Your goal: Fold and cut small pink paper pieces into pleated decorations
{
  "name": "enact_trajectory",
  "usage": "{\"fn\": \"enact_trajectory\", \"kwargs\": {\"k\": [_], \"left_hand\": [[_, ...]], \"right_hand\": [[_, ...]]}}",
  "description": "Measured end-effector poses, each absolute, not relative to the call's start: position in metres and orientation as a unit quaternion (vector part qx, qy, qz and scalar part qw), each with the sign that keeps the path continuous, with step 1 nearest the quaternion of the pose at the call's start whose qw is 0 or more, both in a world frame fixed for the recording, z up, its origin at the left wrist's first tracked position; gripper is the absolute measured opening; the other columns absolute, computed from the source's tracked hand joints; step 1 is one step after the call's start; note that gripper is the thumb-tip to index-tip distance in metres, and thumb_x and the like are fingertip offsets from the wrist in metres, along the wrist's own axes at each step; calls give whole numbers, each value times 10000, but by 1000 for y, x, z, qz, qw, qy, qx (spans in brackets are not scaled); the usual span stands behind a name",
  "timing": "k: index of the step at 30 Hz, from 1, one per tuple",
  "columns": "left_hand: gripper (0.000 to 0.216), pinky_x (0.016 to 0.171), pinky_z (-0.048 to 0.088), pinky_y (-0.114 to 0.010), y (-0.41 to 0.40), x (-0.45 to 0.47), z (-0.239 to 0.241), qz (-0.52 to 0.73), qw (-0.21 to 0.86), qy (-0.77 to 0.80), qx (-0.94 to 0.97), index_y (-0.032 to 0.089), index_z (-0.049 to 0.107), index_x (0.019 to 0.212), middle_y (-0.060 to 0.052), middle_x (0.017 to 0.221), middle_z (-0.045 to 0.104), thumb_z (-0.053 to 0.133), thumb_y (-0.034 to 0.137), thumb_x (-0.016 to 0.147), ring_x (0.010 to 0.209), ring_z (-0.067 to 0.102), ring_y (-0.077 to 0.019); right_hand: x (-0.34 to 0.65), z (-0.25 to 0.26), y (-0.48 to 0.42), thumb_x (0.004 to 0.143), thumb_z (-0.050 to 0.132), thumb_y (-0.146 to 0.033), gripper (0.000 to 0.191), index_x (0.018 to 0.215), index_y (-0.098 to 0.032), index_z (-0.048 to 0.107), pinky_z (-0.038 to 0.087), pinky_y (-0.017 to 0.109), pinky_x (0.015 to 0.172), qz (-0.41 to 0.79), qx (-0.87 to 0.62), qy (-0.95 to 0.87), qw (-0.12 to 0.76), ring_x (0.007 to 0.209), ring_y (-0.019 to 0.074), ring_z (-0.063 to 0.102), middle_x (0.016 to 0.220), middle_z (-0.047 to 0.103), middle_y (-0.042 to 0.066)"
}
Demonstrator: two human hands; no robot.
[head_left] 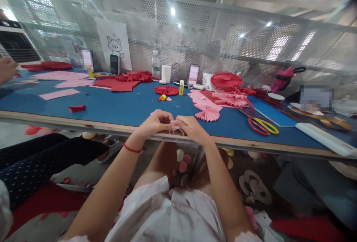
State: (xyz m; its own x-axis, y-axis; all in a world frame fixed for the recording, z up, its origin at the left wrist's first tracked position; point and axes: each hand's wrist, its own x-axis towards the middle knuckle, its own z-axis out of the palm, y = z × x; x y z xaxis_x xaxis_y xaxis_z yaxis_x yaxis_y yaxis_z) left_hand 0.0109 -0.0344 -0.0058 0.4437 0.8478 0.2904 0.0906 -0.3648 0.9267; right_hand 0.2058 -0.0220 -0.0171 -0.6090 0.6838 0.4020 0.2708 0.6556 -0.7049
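My left hand (154, 123) and my right hand (189, 127) meet at the near edge of the blue table (117, 104), fingertips pinched together. Between them they hold a small pale piece (175, 124), too hidden by the fingers to name. A red cord is round my left wrist. Just beyond the hands lies a pink folded paper fan (207, 113). Further back a red paper rosette (166, 90) lies flat, with a yellow glue stick (181, 87) standing beside it.
Red-and-yellow scissors (262, 126) lie at the right. Pink and red paper sheets (83, 80), more fans (226, 80), a phone (114, 64), a bottle (155, 65) and a white cup (166, 73) stand by the mesh wall. Another person's hand (7, 70) and legs (41, 156) are at the left.
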Motion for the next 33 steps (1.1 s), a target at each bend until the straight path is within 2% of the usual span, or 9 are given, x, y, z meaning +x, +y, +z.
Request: {"fn": "enact_trajectory", "kwargs": {"k": [5,12,23,29,33], "left_hand": [[405,512,439,-212,-33,10,-6,418,453,333,713,134,658,562,-29,545,661,933,430,592,510,573,-115],[364,466,378,-204,-33,7,-8,411,440,345,720,123,687,541,-45,517,659,918,393,615,468,543,-107],[410,474,417,-202,-35,10,-4,409,435,341,726,135,696,534,-57,513,672,889,482,637,472,562,-115],[389,452,400,-200,-35,10,-5,408,433,347,725,136,716,559,-58,517,673,893,474,632,469,557,-119],[380,459,411,-197,-33,11,-6,410,439,344,722,138,703,534,-49,504,664,918,444,602,461,557,-113]], "right_hand": [[206,-17,-22,1009,402,-609,513,695,-205,441,315,244,615,303,-281,-848,333,615,124,463,620,515,-31],[204,-16,-23,1017,451,-492,384,766,-205,493,339,238,635,300,-287,-846,333,655,133,490,668,545,-29],[205,-15,-24,1028,438,-492,390,757,-213,463,342,239,628,302,-290,-844,337,635,134,496,644,535,-37],[206,-14,-23,1017,449,-548,419,765,-214,474,354,242,629,304,-291,-844,332,629,138,511,637,540,-38],[206,-15,-23,1022,447,-519,403,760,-213,470,349,243,628,301,-293,-845,331,638,140,512,644,545,-33]]}}
